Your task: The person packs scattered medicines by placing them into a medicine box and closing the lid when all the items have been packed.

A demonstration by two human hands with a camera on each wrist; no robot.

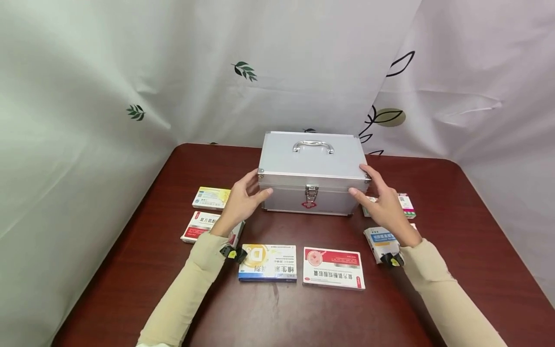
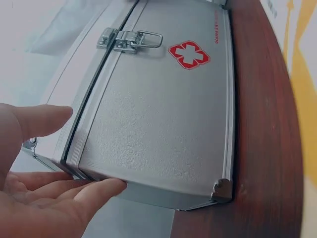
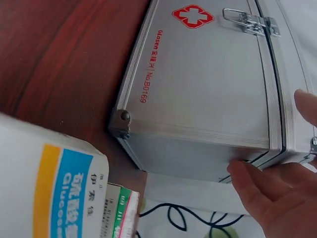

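A silver metal first-aid case [image 1: 310, 178] stands on the table with its lid down. Its front carries a metal latch [image 2: 130, 40] across the lid seam and a red cross emblem [image 3: 193, 16]. My left hand [image 1: 243, 197] is at the case's left end, fingers straight along the side and thumb extended near the front edge. At the right end, my right hand [image 1: 383, 205] mirrors it, its fingertips touching the side near the seam and its thumb in front. The carry handle [image 1: 313, 146] lies on top.
Medicine boxes lie around the case: a yellow-white box [image 1: 211, 198] and a red-white box [image 1: 201, 226] at left, a vitamin D box [image 1: 269, 262] and another red-white box [image 1: 334, 268] in front, a blue-white box [image 1: 381, 238] and a green-pink box [image 1: 406, 206] at right. A white curtain [image 1: 303, 72] hangs behind.
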